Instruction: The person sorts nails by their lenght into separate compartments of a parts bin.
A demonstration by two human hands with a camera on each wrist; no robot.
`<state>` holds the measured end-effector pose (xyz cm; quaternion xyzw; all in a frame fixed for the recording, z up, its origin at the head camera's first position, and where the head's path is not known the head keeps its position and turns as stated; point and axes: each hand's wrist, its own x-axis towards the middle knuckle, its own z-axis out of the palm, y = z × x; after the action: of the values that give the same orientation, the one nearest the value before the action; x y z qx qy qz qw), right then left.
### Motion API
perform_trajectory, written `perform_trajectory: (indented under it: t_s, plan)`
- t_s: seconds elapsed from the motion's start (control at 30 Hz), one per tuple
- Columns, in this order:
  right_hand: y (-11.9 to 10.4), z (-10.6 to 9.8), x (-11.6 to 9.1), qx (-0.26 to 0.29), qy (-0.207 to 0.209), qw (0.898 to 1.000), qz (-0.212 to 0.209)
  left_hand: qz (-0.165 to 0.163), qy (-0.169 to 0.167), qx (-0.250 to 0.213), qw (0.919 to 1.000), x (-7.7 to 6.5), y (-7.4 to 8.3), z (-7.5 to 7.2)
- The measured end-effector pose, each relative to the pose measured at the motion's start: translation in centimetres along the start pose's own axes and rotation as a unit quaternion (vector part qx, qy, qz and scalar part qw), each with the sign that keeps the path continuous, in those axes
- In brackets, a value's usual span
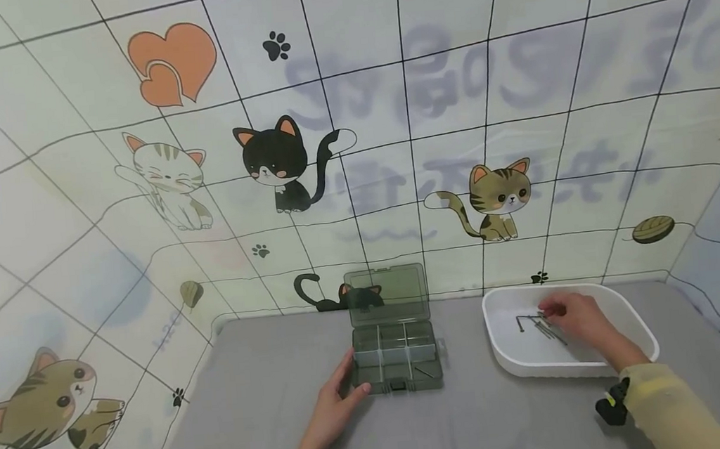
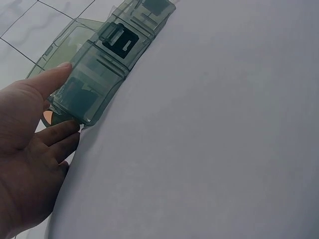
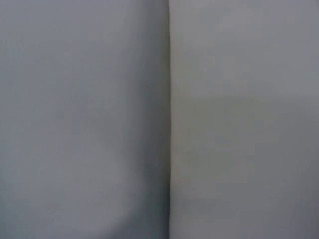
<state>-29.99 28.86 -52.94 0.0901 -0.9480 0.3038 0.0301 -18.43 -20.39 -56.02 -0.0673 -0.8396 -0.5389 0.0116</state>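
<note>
One box [image 1: 396, 355], one tray [image 1: 555, 368], several metal pieces [image 1: 549, 330]
Lower centre: left hand [image 1: 336, 406] rests loosely against box; lower right: right hand [image 1: 573, 315] at pieces, grasp unclear.

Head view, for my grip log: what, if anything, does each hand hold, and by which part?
The left hand holds the green box by its left front corner, between thumb and fingers; whether the right hand holds anything cannot be told.

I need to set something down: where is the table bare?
Bare table shows between the green box and white tray, and left of the left hand. Crowded: the tray, with metal pieces and the right hand, and the box's left side.
</note>
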Motion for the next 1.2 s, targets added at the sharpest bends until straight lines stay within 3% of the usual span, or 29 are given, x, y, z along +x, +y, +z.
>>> perform_trajectory:
  t_s: [0.27, 1.2]
  plan:
    - [-0.10, 0.19, -0.30, -0.003, 0.011, 1.000, -0.007, 0.002, 0.000, -0.011, 0.9999, -0.12, 0.08, 0.06]
    - [0.06, -0.02, -0.03, -0.055, -0.029, 0.997, -0.041, 0.006, 0.005, -0.017, 0.9998, -0.01, 0.08, 0.08]
